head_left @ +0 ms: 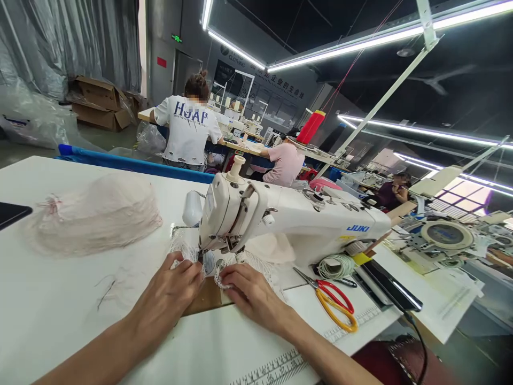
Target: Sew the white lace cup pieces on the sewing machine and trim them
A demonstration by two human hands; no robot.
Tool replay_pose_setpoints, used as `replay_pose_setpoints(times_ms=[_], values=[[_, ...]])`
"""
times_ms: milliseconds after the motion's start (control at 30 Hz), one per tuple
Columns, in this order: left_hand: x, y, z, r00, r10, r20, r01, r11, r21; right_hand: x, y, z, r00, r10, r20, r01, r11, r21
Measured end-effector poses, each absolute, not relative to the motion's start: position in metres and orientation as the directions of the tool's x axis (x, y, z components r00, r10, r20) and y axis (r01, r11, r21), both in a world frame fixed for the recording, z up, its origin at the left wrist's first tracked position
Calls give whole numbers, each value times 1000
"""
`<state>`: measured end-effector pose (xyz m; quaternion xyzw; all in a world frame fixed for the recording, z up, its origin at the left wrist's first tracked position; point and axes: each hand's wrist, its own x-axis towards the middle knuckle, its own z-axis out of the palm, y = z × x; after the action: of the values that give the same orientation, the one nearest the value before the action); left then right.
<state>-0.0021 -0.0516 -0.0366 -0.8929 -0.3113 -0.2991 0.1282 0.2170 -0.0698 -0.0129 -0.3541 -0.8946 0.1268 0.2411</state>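
Presently at the near edge of the white sewing table (60, 321):

- Left hand (170, 294): laid palm down, fingers curled, fingertips pinching the white lace piece (185, 251) just left of the needle area.
- Right hand (250, 291): laid palm down, fingertips pressing and pinching the same lace just right of the needle area; the two hands sit near each other with a small gap between.
- White lace piece: lies under the head of the sewing machine (280, 219), spreading to both sides beneath the fingers; whether the presser foot is down on it cannot be told.
- Sewing machine: white, marked JUKI, standing across the middle of the table.
- Scissors (332, 302): red and yellow handles, lying flat right of the right hand, near the table's right edge.
- Coil of white cord (336, 266): at the machine's base, just beyond the scissors.
- Pile of pale fabric pieces (96, 216): toward the far left of the table, well apart from the hands.
- Dark flat object (12, 213): at the left edge.
- Printed ruler strip (276, 369): along the near edge.
- Background: person in a white shirt (188, 128) and other seated workers at tables beyond.
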Motion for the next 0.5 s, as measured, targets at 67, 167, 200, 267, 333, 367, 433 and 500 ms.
replay_pose_setpoints(times_ms=[67, 167, 200, 267, 333, 367, 433, 500], values=[[-2, -50, -39, 612, 480, 629, 613, -790, 7, 217, -68, -13, -572, 745, 342, 602, 665, -442], [-2, -48, -38, 598, 457, 658, 583, -812, 34, 217, -65, -9, -444, 872, 207, 656, 474, -587], [-1, -48, -37, 599, 444, 666, 579, -815, 23, 217, -64, -7, -422, 896, 138, 654, 407, -638], [-1, -48, -37, 602, 443, 664, 590, -807, 3, 217, -62, -3, -438, 898, 47, 616, 337, -712], [-1, -47, -38, 612, 452, 649, 599, -801, -7, 216, -62, -1, -485, 873, 48, 566, 356, -743], [-1, -47, -40, 611, 462, 642, 605, -796, -3, 215, -61, -1, -505, 860, 71, 554, 386, -738], [-2, -47, -42, 615, 474, 631, 611, -791, -1, 214, -62, -3, -543, 830, 129, 548, 467, -694], [-2, -48, -43, 614, 479, 627, 617, -787, -4, 214, -62, -6, -584, 793, 175, 545, 543, -639]])
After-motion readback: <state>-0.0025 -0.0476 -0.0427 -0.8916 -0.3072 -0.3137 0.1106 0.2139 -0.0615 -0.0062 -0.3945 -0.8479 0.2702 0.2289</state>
